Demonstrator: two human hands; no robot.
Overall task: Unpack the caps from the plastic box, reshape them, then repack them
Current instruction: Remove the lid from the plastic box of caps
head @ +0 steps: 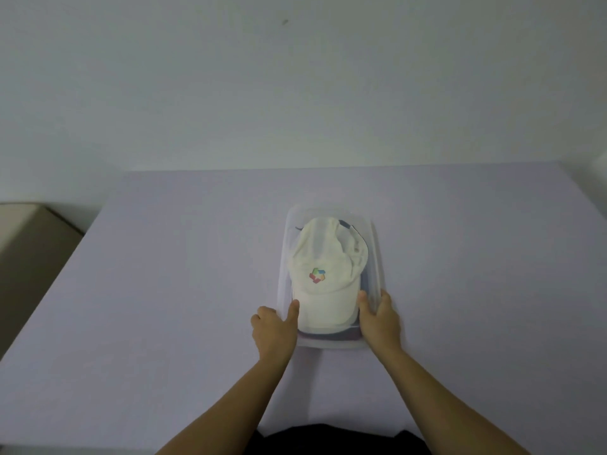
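A clear plastic box (374, 244) stands on the pale lilac table (164, 290), just right of centre. On top inside it lies a white cap (323, 257) with a small multicoloured logo, its brim toward me. A dark cap (353, 228) shows beneath it at the far and near ends. My left hand (274, 330) grips the box's near left side, thumb over the rim. My right hand (381, 318) grips the near right side, thumb inside the rim beside the white brim.
A plain grey wall rises behind the table's far edge. A beige cabinet or box (29, 244) stands off the table's left side. My dark clothing (331, 440) shows at the near edge.
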